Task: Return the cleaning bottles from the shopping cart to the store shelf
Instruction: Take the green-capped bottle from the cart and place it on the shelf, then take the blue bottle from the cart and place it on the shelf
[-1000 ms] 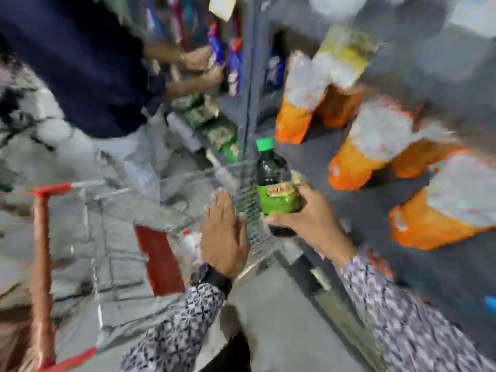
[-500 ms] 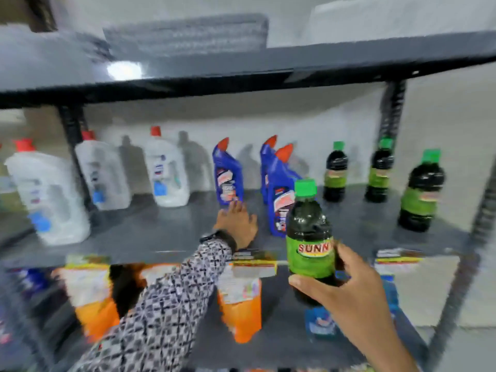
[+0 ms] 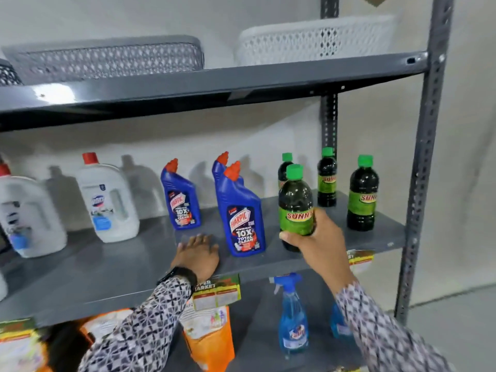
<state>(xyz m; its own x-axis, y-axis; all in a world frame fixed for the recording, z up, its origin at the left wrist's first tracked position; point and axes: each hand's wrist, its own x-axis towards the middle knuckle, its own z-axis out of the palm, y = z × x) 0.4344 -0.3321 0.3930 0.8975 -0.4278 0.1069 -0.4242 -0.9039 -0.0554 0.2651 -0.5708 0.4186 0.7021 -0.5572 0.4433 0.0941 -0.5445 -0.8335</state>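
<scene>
My right hand (image 3: 316, 238) grips a dark bottle with a green cap and green label (image 3: 295, 202), held upright at the front of the grey middle shelf (image 3: 120, 267). Three matching dark bottles stand behind and to the right, the nearest one (image 3: 363, 194) at the shelf's right end. My left hand (image 3: 197, 253) lies flat on the shelf, fingers spread, just left of a blue toilet-cleaner bottle (image 3: 243, 210). Another blue bottle (image 3: 181, 197) stands further back. The shopping cart is out of view.
Two white jugs with red caps (image 3: 107, 200) stand on the shelf's left part. Grey (image 3: 107, 60) and white (image 3: 316, 40) baskets sit on the shelf above. Below are orange pouches (image 3: 209, 336) and blue spray bottles (image 3: 292, 315). A steel upright (image 3: 424, 167) bounds the right side.
The view swung up from the cart to the shelf. My right hand carried the green-capped bottle up to the middle shelf; my left hand came to rest flat on that shelf.
</scene>
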